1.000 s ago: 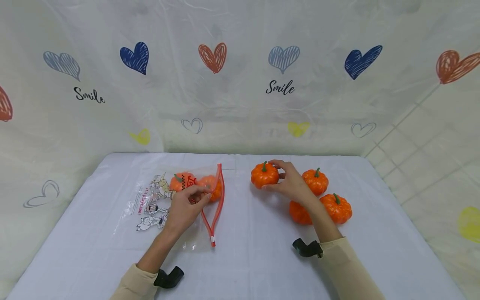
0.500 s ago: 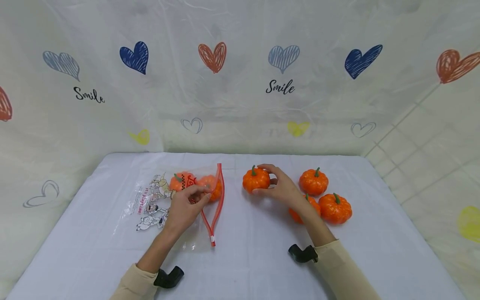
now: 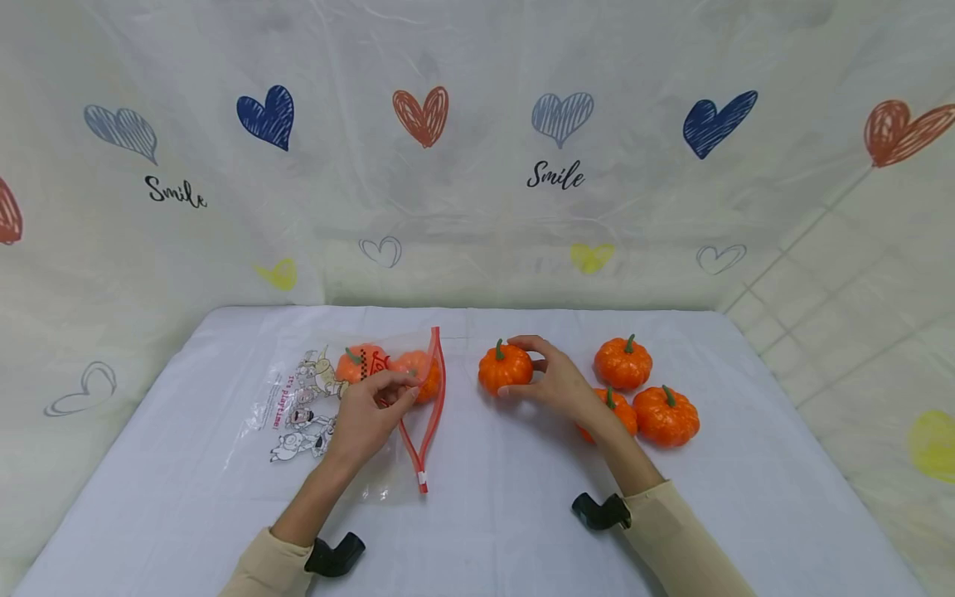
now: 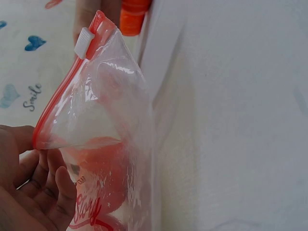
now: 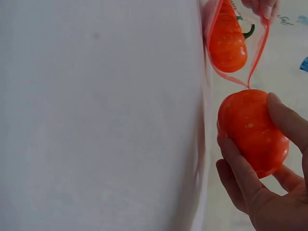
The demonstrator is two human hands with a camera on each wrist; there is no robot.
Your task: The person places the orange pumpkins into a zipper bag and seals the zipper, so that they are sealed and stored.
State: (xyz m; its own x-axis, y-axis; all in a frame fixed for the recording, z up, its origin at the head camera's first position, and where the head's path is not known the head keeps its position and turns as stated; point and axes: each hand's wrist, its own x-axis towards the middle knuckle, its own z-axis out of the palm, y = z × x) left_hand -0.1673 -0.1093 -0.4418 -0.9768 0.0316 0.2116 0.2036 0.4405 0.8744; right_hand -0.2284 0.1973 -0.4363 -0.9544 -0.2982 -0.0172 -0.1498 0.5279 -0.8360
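My left hand (image 3: 376, 410) pinches the red zip edge of a clear zip bag (image 3: 380, 481), holding its mouth apart. Printed cartoon figures and red lettering cover the bag's side. Two small orange pumpkins (image 5: 228, 48) lie inside it, partly hidden by print and fingers. The bag's white slider (image 4: 84, 43) sits at the near end of the zip. To the right of the mouth, my right hand (image 3: 555, 381) grips another small pumpkin (image 3: 503, 370) with a green stem, thumb on one side and fingers round the other.
Three more pumpkins (image 3: 623, 362) stand grouped on the right of the white-covered table (image 3: 485, 539), one partly behind my right forearm. A pale curtain (image 3: 477, 199) with hearts and lettering hangs behind the table. Each wrist carries a black camera mount (image 3: 603, 512).
My right hand has carried its pumpkin left and a little nearer, away from the group and toward the bag's mouth. The left hand and the bag have stayed in place.
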